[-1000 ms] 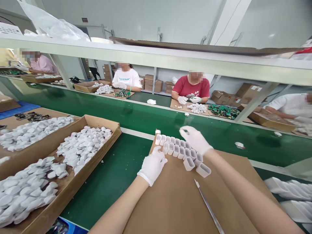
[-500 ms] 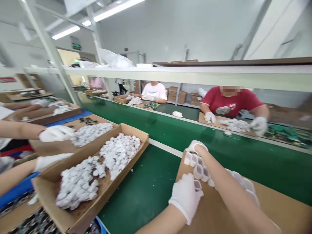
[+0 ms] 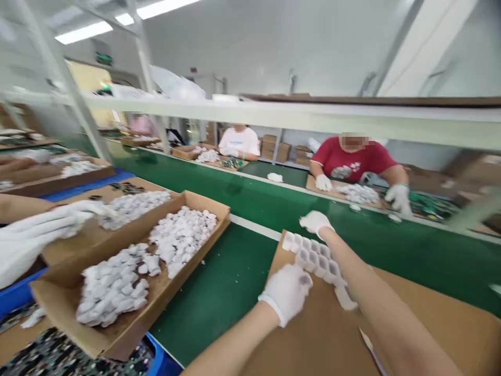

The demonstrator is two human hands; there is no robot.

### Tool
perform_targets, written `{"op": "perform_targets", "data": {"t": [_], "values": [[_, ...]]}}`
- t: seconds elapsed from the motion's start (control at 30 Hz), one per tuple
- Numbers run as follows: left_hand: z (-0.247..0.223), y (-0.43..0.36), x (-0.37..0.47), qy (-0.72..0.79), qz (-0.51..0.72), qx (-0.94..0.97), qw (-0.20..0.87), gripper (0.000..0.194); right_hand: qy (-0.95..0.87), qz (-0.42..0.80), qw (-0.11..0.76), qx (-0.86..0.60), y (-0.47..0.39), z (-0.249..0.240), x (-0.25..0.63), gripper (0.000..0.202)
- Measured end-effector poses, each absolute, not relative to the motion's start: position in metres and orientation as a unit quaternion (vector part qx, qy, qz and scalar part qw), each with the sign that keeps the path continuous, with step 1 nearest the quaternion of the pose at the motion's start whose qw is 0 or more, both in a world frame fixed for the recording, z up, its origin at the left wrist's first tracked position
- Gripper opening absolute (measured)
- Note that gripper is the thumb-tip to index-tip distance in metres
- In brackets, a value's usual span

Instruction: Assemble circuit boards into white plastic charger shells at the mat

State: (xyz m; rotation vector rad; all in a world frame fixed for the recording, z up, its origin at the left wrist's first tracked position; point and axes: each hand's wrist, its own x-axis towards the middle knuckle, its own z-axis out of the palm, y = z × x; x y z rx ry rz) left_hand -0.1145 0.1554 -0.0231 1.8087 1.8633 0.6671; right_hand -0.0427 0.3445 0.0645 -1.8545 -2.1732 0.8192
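Head view — left hand (image 3: 287,293) half-closed around a white cup (image 3: 305,280).

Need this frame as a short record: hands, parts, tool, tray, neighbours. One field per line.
left hand: white-gloved, at the near side of the containers; grip unclear
right hand: white-gloved, past the sheet's far edge, over the green surface; grip unclear
parts: white open-topped containers in rows on a cardboard sheet
tool: slim metal tool on the sheet, beside the right forearm
tray: cardboard tray, left of the sheet, with heaped white pieces
neighbours: include a person in a red shirt across the line
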Motion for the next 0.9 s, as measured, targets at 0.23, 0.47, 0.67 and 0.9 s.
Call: {"op": "perform_targets", "data": {"t": [0.23,0.47,0.67,0.9], "values": [[-0.010,0.150,-0.108,0.592,0.364,0.677,0.243,0.016,-0.730,0.303,0.272,-0.549,0.243,0.086,0.056,0.031],[0.000,0.131,-0.091,0.539,0.382,0.698,0.277,0.007,-0.630,0.478,0.382,-0.478,0.125,0.051,0.126,0.047],[-0.002,0.126,-0.077,0.444,0.368,0.731,0.364,0.018,-0.558,0.497,0.442,-0.496,0.103,0.019,0.135,0.050],[-0.019,0.134,-0.075,0.435,0.333,0.685,0.480,0.030,-0.483,0.538,0.451,-0.523,0.098,-0.003,0.117,0.050]]}}
